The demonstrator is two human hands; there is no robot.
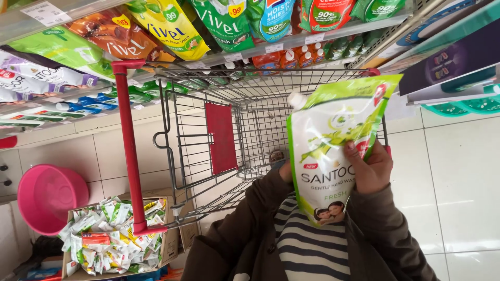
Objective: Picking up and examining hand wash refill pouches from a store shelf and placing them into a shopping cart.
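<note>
Our right hand (371, 169) clasps a green-and-white refill pouch (328, 151) above the wire cart (245, 114). Our left hand (285, 170) is mostly hidden behind the pouch; its grip we cannot tell.

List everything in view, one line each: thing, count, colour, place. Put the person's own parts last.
refill pouch: one, green and white with a white spout, held up over the cart.
shopping cart: one, grey wire with red handle and red seat flap, centre.
shelf pouches: many, green, brown and blue, on the shelves at top.
small bottles: several, orange and green, on the lower shelf.
pink basin: one, on the floor at left.
cardboard box: one, brown, full of small sachets, lower left.
right hand: grips the pouch's right edge.
left hand: mostly hidden behind the pouch's left edge.
</note>
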